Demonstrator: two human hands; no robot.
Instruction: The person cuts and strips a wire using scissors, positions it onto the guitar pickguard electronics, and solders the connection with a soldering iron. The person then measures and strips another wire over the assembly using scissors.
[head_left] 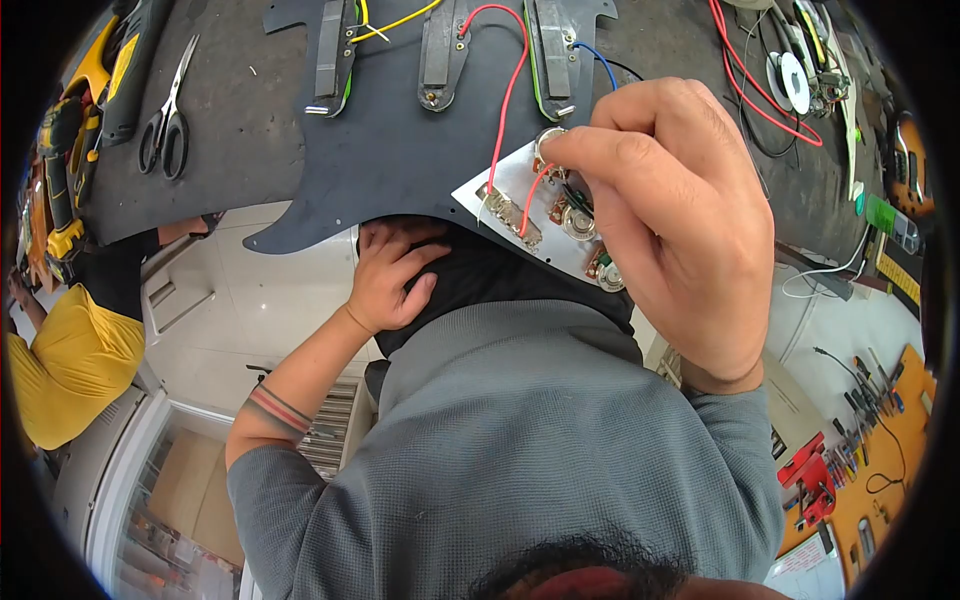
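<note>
A dark guitar pickguard (380,160) lies face down at the bench edge, overhanging it, with several pickups (437,60) fixed at its far side. A silvery shield plate (530,165) on its near right part carries a switch (512,215) and several potentiometers (578,222). My right hand (680,200) is over the plate, fingers curled, one fingertip at the uppermost potentiometer (548,145). The hand hides whatever is between its fingers. A red wire (522,60) arcs from the middle pickup to the switch. My left hand (392,275) rests on my lap, fingers apart, holding nothing.
Scissors (170,120) lie on the bench to the left, near yellow-and-black tools (65,180). Cables and a white spool (793,82) are at the right. Another person in yellow (75,350) is at the far left. Tools hang on an orange board (890,460).
</note>
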